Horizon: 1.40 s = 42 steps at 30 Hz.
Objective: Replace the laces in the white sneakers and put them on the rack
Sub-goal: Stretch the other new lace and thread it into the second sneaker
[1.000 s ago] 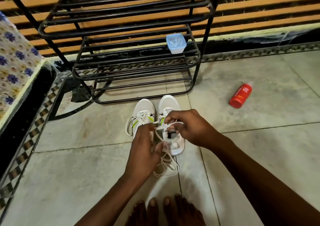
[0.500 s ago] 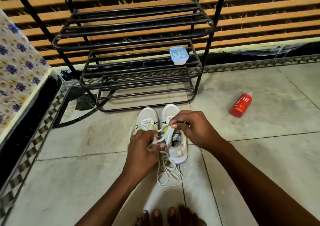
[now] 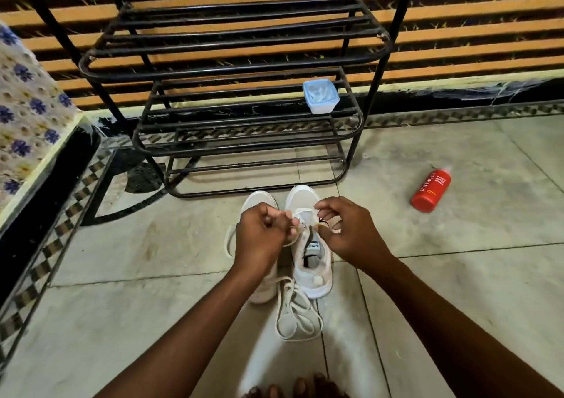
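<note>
Fingers of our left hand (image 3: 262, 235) are curled tight into a near fist, pinching the white lace (image 3: 297, 315) over the left sneaker (image 3: 259, 202). Just to the right, our right hand (image 3: 348, 232) is half curled, thumb and forefinger nipped on the same lace at the upper eyelets of the right sneaker (image 3: 311, 263), the other fingers bent loosely beside them.

Starting at the floor's left edge, we see a cloth (image 3: 27, 116) printed with blue and yellow flowers, then a black and checkered tile border (image 3: 39, 245). Next comes the rack (image 3: 238, 98), black metal tube with rounded corners and barred shelves, standing at the floor's far edge against an orange and dark striped wall. On its middle shelf, toward the right end, sits a small pale blue plastic tub (image 3: 321, 96), squarish and lidded.

Both sneakers stand side by side on the grey tiled floor (image 3: 457, 275), toes just short of the rack's bottom bar. They are white, smooth and rounded, the right one's mouth open with a label showing inside. A flat, off-white lace trails from them toward us in loose loops on the tile; another loop shows left of the left sneaker.

Well to the right lies a red cylindrical bottle (image 3: 431, 190) with white lettering, on its side. Our bare toes (image 3: 299, 388) show at the near edge.
</note>
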Each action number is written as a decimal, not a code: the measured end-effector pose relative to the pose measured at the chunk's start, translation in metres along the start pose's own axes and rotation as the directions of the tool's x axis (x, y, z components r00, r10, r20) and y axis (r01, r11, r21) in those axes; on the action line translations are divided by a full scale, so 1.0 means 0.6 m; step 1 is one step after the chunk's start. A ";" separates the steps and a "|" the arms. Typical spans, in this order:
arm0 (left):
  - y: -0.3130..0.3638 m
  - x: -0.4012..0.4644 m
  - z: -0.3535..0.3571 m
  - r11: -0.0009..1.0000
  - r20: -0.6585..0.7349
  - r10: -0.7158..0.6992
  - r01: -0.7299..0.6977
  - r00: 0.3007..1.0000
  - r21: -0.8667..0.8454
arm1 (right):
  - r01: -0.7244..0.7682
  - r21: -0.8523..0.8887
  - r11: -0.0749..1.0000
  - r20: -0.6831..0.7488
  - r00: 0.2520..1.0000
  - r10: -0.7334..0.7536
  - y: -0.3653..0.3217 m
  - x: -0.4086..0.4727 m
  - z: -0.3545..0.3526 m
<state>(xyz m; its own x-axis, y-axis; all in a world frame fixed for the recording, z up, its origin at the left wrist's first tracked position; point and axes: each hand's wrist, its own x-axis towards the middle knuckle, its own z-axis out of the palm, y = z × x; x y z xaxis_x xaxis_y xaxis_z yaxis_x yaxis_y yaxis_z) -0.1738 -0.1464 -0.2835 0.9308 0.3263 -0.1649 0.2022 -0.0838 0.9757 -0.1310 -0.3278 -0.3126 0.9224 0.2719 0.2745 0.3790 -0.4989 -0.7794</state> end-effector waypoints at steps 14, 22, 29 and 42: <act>-0.067 0.156 0.082 0.893 0.144 0.027 -0.088 0.989 0.441 | -0.118 -0.280 0.953 0.019 0.992 0.128 0.104 0.040 0.114; -0.099 0.154 0.088 0.804 0.232 0.141 -0.248 0.962 0.541 | -0.463 0.248 0.851 -0.120 0.857 0.501 0.110 0.029 0.100; -0.110 0.151 0.097 0.652 0.346 0.165 -0.366 0.923 0.664 | -0.474 0.665 0.577 -0.012 0.765 0.644 0.124 0.022 0.087; -0.109 0.144 0.125 0.460 0.391 0.198 -0.438 0.899 0.773 | -0.444 0.726 0.526 0.004 0.767 0.641 0.126 0.023 0.083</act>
<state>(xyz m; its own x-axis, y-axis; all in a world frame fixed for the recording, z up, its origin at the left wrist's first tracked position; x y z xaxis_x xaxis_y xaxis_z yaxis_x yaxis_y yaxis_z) -0.0835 -0.1835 -0.3725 0.9957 -0.0915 -0.0111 -0.0790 -0.9089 0.4094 -0.0934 -0.3208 -0.3959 0.9504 -0.1080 -0.2916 -0.2642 0.2143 -0.9404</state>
